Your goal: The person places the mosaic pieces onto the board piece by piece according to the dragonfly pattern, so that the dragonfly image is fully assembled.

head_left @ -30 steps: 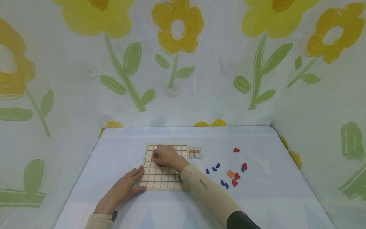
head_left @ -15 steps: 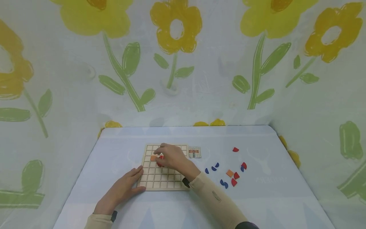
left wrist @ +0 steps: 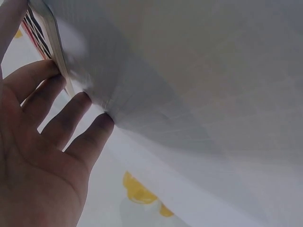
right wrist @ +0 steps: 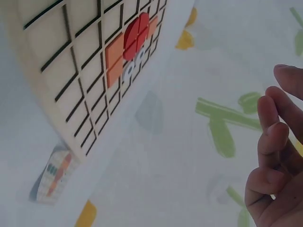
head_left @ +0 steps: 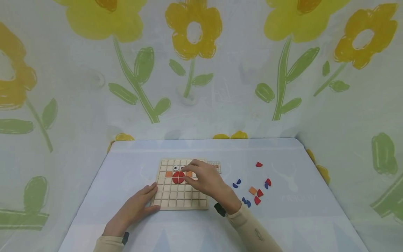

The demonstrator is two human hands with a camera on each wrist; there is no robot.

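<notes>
"What has just changed?"

"The right hand (head_left: 206, 178) has drawn back rightward, uncovering the red circle (head_left: 178, 177) and eye pieces (head_left: 175, 168) on the gridded wooden board (head_left: 181, 194)."

"Holding anything?"

"Nothing visible: fingers loosely bent, thumb and forefinger apart. The left hand (head_left: 139, 204) grips nothing, its fairly straight fingers touching the board's left edge."

"Meaning?"

"The circle looks complete, I'd judge, but the work unfinished: blue half-discs (head_left: 235, 185) and red quarter-discs (head_left: 259, 164) lie loose, right of the board."
</notes>
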